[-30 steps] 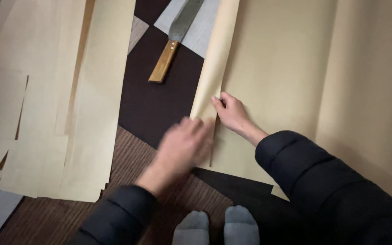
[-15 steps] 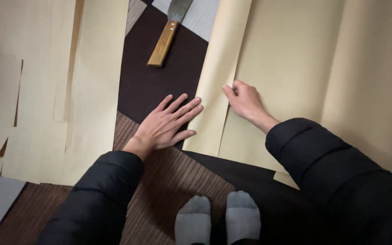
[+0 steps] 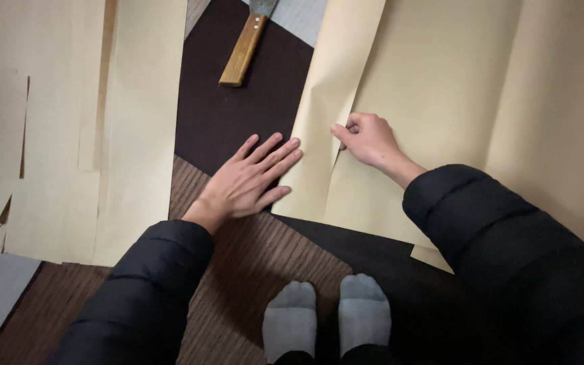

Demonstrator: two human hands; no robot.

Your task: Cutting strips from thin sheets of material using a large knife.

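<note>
A person in a dark padded jacket crouches over a large sheet of tan paper [image 3: 441, 81] spread on the carpeted floor [image 3: 238, 115]. The left hand [image 3: 251, 179] lies flat and released, fingers spread, its fingertips touching the paper's folded-over edge [image 3: 326, 101]. The right hand [image 3: 370, 138] pinches that fold between thumb and curled fingers. A knife with a wooden handle [image 3: 243, 51] lies on the floor just beyond, beside cut paper strips [image 3: 55, 135]. Grey-socked feet [image 3: 326, 318] show below.

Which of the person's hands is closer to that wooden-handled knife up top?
Left. The left hand lies flat on the floor just below the knife handle; the right hand pinches the paper sheet farther right.
</note>
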